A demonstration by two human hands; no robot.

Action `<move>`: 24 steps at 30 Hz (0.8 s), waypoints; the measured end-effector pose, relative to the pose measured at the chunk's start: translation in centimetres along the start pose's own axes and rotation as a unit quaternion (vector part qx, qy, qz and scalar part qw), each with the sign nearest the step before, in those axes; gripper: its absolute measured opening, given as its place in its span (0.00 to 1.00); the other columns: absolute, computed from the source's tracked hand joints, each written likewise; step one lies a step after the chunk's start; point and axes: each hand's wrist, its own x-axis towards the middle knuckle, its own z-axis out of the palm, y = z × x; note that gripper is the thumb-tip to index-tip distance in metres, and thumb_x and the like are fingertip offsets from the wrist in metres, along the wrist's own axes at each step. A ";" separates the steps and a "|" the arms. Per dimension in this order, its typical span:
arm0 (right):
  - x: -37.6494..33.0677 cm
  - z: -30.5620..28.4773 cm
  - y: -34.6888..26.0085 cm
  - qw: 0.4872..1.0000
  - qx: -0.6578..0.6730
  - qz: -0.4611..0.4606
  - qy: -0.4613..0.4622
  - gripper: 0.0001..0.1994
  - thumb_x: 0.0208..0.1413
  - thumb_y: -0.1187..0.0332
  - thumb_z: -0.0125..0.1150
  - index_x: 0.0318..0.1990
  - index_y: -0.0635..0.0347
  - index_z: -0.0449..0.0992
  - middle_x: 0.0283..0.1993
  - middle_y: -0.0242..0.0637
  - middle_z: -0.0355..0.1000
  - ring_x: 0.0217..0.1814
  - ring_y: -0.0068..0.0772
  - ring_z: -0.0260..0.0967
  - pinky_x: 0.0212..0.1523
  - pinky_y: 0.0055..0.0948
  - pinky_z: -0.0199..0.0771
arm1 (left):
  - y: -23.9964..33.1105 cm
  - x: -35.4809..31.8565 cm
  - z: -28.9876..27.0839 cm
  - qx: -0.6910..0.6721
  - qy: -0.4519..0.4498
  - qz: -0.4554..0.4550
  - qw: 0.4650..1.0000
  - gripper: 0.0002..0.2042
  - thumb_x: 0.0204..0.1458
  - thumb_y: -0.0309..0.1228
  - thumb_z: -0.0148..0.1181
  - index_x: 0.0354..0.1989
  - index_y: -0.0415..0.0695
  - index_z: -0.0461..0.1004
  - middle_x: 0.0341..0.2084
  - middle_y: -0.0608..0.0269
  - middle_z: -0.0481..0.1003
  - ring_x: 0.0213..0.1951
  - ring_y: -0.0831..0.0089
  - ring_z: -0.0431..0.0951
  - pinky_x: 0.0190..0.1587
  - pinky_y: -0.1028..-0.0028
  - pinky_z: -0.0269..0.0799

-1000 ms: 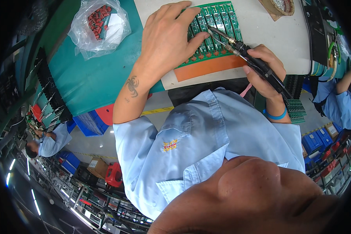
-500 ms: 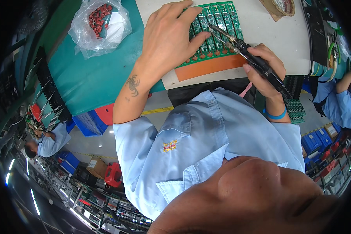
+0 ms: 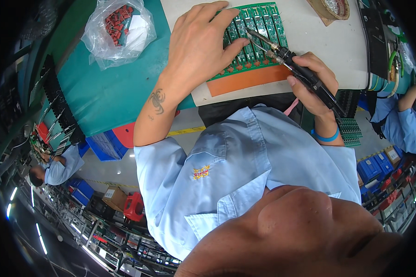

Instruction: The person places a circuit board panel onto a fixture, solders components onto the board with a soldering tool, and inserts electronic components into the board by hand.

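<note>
At one o'clock, on the desk (image 3: 319,27), a circuit-board panel (image 3: 264,25) is touched by the left hand (image 3: 201,41), fingers apart; a soldering iron (image 3: 305,74) is clamped in the right hand (image 3: 327,78). Work is judged under way; the finished share cannot be told.

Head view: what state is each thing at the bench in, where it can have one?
Circuit board: lying flat
Left hand: spread, fingertips over circuit board
Soldering tool: held, aimed at circuit board; heat can't be told
Right hand: closed around soldering tool
Plastic bag: holding red parts
Brown container: uncovered
</note>
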 end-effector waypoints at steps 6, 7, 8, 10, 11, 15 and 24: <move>-0.4 -0.3 0.0 1.000 0.005 -0.011 0.007 0.21 0.42 0.83 0.67 0.48 0.69 0.77 0.39 0.45 0.77 0.32 0.33 0.69 0.35 0.24 0.68 | -0.2 -0.1 0.1 0.005 0.008 0.007 1.000 0.24 0.51 0.35 0.66 0.55 0.38 0.72 0.55 0.50 0.72 0.55 0.56 0.72 0.60 0.63 0.67; -0.6 -0.5 0.0 1.000 0.008 -0.015 0.009 0.21 0.42 0.83 0.67 0.48 0.69 0.77 0.39 0.45 0.77 0.32 0.33 0.69 0.35 0.24 0.68 | -0.3 -0.2 0.2 0.008 0.012 0.011 1.000 0.24 0.51 0.35 0.66 0.55 0.38 0.72 0.55 0.50 0.72 0.55 0.56 0.72 0.60 0.63 0.67; -0.6 -0.5 0.0 1.000 0.011 -0.018 0.011 0.21 0.42 0.83 0.67 0.49 0.70 0.77 0.39 0.45 0.77 0.32 0.33 0.69 0.35 0.24 0.68 | -0.4 -0.2 0.2 0.012 0.016 0.015 1.000 0.24 0.51 0.35 0.66 0.55 0.38 0.72 0.55 0.50 0.72 0.55 0.56 0.72 0.60 0.63 0.67; -0.6 -0.5 0.0 1.000 0.009 -0.019 0.011 0.21 0.42 0.83 0.67 0.49 0.70 0.77 0.39 0.45 0.76 0.32 0.33 0.69 0.35 0.24 0.68 | -0.4 -0.1 0.2 0.005 0.011 0.014 1.000 0.24 0.51 0.35 0.66 0.56 0.38 0.72 0.55 0.50 0.72 0.55 0.56 0.72 0.60 0.63 0.67; -0.6 -0.5 -0.1 1.000 0.010 -0.022 0.010 0.21 0.42 0.83 0.67 0.49 0.70 0.77 0.39 0.46 0.76 0.32 0.33 0.69 0.35 0.24 0.68 | -0.5 0.0 0.1 0.001 0.007 0.011 1.000 0.24 0.51 0.35 0.66 0.56 0.39 0.72 0.55 0.51 0.72 0.55 0.56 0.72 0.60 0.63 0.67; -0.5 -0.4 -0.3 1.000 0.009 -0.029 0.006 0.21 0.42 0.82 0.67 0.49 0.70 0.77 0.39 0.46 0.76 0.32 0.33 0.69 0.34 0.24 0.68 | -0.4 0.1 -0.1 -0.005 -0.004 0.004 1.000 0.24 0.51 0.35 0.66 0.56 0.39 0.72 0.55 0.51 0.72 0.56 0.56 0.72 0.60 0.63 0.67; -0.1 -0.1 -0.7 0.999 0.001 -0.037 -0.002 0.21 0.42 0.82 0.67 0.48 0.70 0.77 0.38 0.45 0.76 0.32 0.33 0.70 0.35 0.25 0.69 | 0.2 -0.1 -0.9 0.024 0.007 0.011 1.000 0.24 0.50 0.34 0.66 0.54 0.38 0.72 0.53 0.52 0.74 0.54 0.56 0.74 0.58 0.64 0.68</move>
